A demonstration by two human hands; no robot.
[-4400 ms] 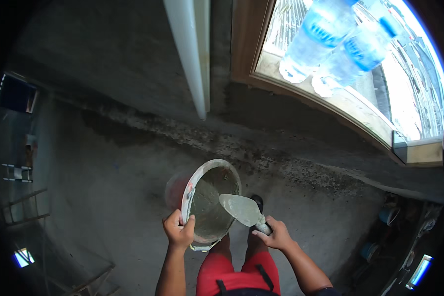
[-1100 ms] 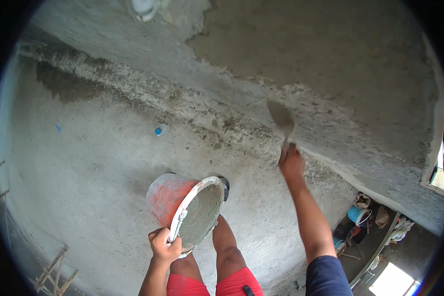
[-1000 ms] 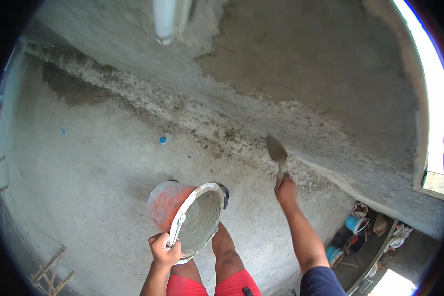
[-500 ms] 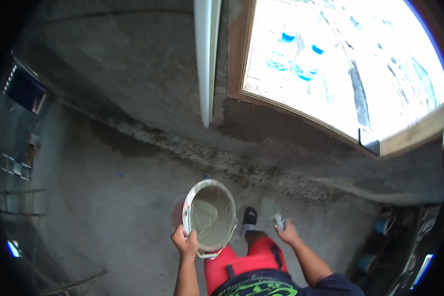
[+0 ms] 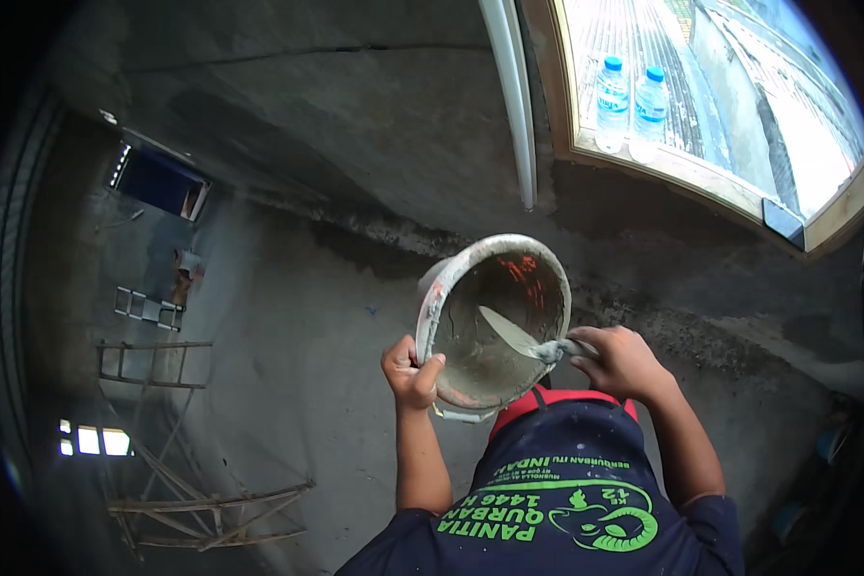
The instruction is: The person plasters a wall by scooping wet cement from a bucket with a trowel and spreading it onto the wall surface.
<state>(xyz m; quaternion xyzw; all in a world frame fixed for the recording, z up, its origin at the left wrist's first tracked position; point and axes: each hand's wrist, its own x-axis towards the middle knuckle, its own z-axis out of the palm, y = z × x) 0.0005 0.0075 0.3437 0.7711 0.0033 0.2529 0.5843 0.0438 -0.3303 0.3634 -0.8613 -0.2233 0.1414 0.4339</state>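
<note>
My left hand [image 5: 411, 372] grips the left rim of a mortar-smeared bucket [image 5: 494, 245], tilted toward me, with orange streaks on its inner wall. My right hand [image 5: 616, 360] is closed on the handle of a trowel [image 5: 509, 334], whose pale blade lies inside the bucket over wet grey mortar [image 5: 475, 374]. The bucket is held in front of my dark shirt and red shorts.
Above are a white pipe [image 5: 514, 110] on the grey wall and a framed window [image 5: 682, 170] with two water bottles [image 5: 612, 101] on its sill. Wooden scaffolding [image 5: 211, 509] and a folded ladder [image 5: 149, 310] stand left; blue buckets [image 5: 826, 444] are dimly visible right.
The trowel has moved from beside the bucket, earlier near the wall, into the bucket. Bucket and both hands sit higher and further right in view, and the camera's view has shifted.
</note>
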